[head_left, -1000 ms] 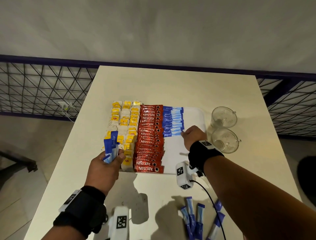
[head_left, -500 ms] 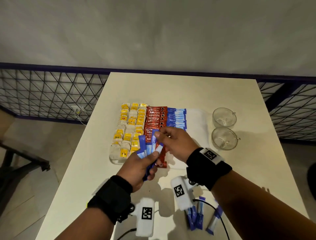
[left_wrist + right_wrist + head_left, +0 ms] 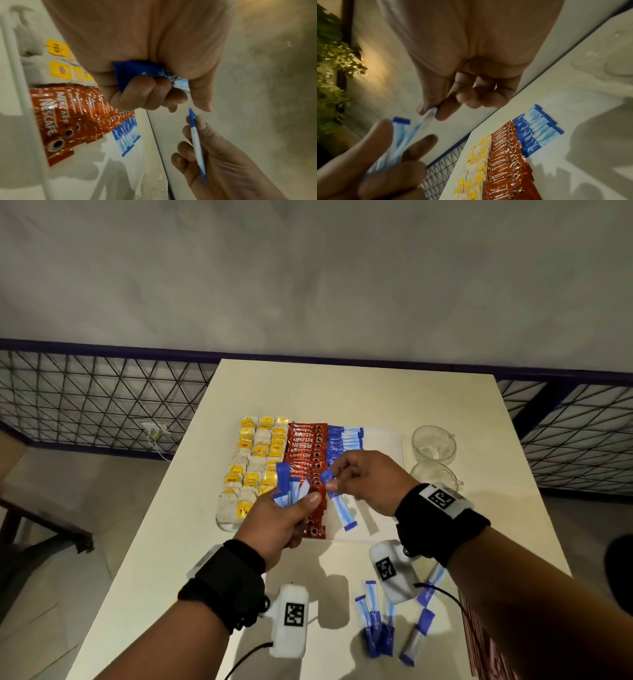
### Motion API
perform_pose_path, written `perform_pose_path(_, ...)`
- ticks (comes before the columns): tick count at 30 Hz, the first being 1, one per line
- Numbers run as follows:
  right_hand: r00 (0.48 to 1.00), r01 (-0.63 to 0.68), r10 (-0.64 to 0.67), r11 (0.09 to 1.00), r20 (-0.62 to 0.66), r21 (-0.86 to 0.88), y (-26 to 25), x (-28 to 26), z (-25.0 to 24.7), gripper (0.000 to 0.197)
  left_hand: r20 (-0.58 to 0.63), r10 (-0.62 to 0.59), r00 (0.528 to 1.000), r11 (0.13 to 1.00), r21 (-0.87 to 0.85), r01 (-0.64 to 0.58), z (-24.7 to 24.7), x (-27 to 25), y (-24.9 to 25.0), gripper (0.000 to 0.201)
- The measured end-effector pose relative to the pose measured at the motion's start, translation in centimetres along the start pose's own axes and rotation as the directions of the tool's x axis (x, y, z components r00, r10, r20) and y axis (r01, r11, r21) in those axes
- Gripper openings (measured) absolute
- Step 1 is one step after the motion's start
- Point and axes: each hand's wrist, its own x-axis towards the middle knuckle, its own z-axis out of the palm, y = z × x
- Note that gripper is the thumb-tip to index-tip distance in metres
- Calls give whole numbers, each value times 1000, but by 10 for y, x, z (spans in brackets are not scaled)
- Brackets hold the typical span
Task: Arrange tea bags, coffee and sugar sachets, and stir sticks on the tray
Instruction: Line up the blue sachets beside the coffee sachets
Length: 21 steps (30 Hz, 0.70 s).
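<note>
A white tray (image 3: 383, 440) holds columns of yellow-tagged tea bags (image 3: 255, 453), red Nescafe sachets (image 3: 305, 446) and a short row of blue sugar sachets (image 3: 342, 438). Above the tray's near part, my left hand (image 3: 296, 505) grips a fanned bunch of blue sachets (image 3: 287, 487) (image 3: 137, 73) (image 3: 399, 135). Just right of it, my right hand (image 3: 330, 479) pinches one blue sachet (image 3: 340, 510) by its top end between thumb and forefinger. That single sachet (image 3: 196, 142) (image 3: 428, 115) hangs down, apart from the bunch.
Two clear glass cups (image 3: 433, 443) (image 3: 436, 475) stand right of the tray. Several loose blue sachets (image 3: 380, 631) lie on the table near me. A red striped bundle (image 3: 479, 645) lies at the near right edge. A wire railing runs behind the table.
My right hand left the sugar row on the tray, came back to the left hand and now holds one sachet taken from the bunch. My left hand shifted right, over the tray's front.
</note>
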Motion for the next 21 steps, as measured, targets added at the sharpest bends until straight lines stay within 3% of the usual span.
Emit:
perform_pose_path(3, 996, 16, -12, 999, 90, -43, -3, -2, 3, 18, 24, -3, 1000, 1000, 1, 3, 7, 2, 3, 17)
perform_pose_path(9, 998, -42, 42, 999, 39, -21, 18, -7, 14, 9, -78, -11, 997, 996, -87, 5, 4, 6, -9, 18)
perform_pose_path(13, 996, -87, 88, 994, 14, -67, 25, -7, 25, 14, -94, -11, 996, 999, 40, 15, 10, 8, -22, 11)
perform_pose_path(17, 995, -74, 81, 990, 55, -117, 25, -5, 25, 11, -42, 18, 999, 964, 267, -6, 2, 10, -20, 18)
perform_pose_path(21, 996, -91, 93, 993, 17, -71, 24, -2, 24, 17, 10, -50, 999, 992, 113, 49, 2, 10, -18, 12)
